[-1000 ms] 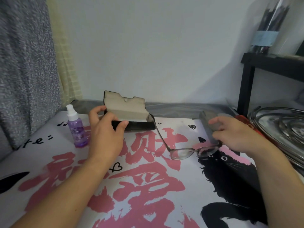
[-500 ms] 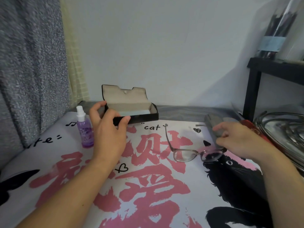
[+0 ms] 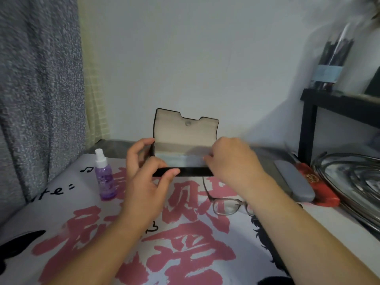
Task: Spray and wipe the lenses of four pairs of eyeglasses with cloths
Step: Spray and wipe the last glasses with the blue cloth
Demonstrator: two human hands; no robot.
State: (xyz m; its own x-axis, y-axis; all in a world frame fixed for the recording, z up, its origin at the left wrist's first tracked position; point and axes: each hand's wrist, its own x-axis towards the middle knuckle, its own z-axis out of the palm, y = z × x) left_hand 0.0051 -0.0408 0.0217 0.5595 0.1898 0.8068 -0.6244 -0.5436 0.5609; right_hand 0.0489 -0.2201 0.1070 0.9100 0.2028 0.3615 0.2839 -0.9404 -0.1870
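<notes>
Two hands point(image 3: 144, 177) — forearms bare, sleeveless.

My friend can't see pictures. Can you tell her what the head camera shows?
Two hands work at an open black glasses case: the left hand grips its front edge, the right hand reaches inside. Eyeglasses and a purple spray bottle sit nearby.

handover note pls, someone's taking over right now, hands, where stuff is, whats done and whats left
Left hand grips the left end of the open black glasses case.
Right hand reaches into the case at the pale cloth; grip hidden.
One pair of eyeglasses lies unfolded on the printed mat, in front of the case.
Purple spray bottle stands left; closed grey case right.
Done: glasses out. Left: take the cloth, spray, wipe. Other pairs not visible.
</notes>
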